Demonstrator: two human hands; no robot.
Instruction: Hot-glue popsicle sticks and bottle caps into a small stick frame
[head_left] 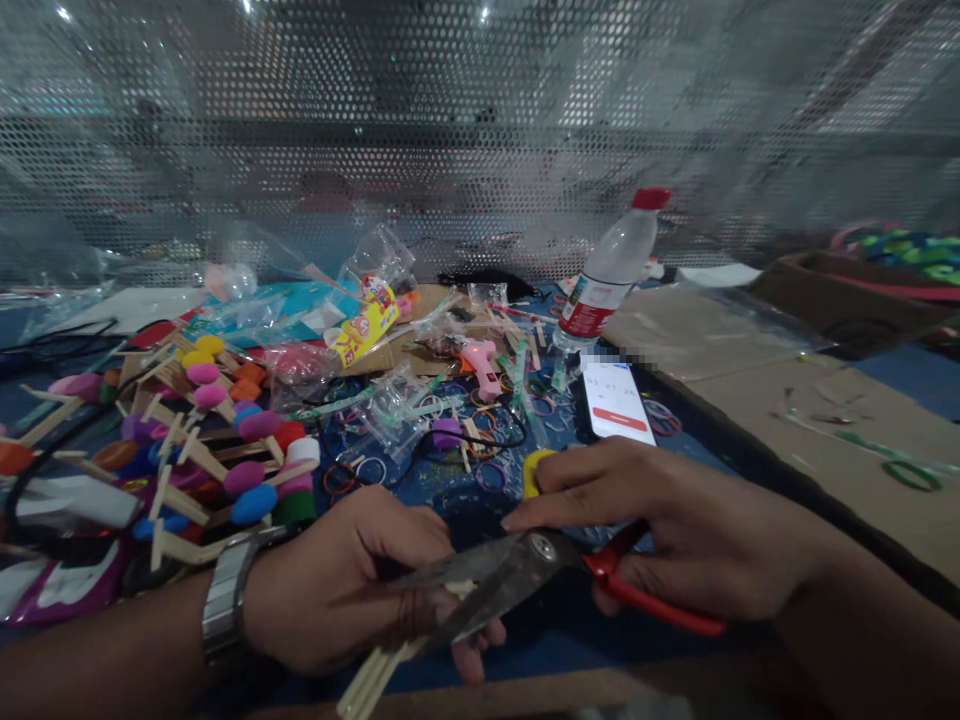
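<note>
My right hand (637,510) grips a pair of scissors (517,575) with red handles, its fingers around and between them. The blades are parted and reach left to several thin wooden sticks (379,675). Those sticks are pinched in my left hand (352,580), which wears a metal-banded watch (231,595) on its wrist. The stick ends lie between the blades, and their free length points down toward the front edge. A round yellow piece (536,472) shows just beyond my right fingertips; whether they touch it I cannot tell.
Left is a pile of wooden-stick pieces with coloured discs (244,478). Beyond my hands are a pink glue gun (482,368), loose rubber bands (491,474), a lit phone (615,400) and a red-capped bottle (600,280). Cardboard (795,410) lies right; a perforated metal screen (450,150) stands behind.
</note>
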